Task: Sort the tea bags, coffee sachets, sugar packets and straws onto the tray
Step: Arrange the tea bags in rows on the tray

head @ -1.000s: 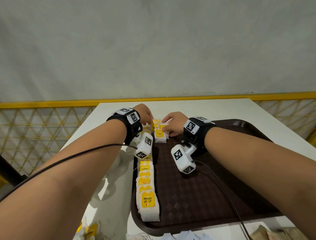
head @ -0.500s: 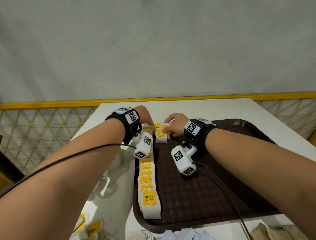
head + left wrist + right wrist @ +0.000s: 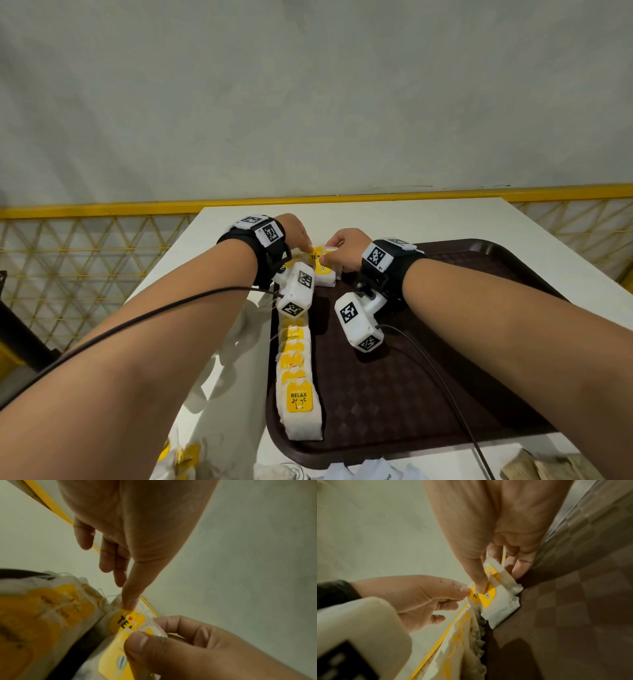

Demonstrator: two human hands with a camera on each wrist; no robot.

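A dark brown tray lies on the white table. A row of white tea bags with yellow tags runs along its left edge. At the tray's far left corner both hands meet over a small bunch of tea bags. My left hand pinches the top of the yellow "TEA" tag between thumb and fingertip. My right hand grips the standing tea bags, thumb pressed on a yellow tag and fingers behind them. No straws are in view.
A crumpled white plastic bag lies left of the tray. Loose white packets, brown sachets and yellow packets lie at the table's near edge. A yellow railing with mesh runs behind the table.
Both hands have stayed at the tray's far left corner and drawn slightly closer together over the tea bags. Nothing was let go.
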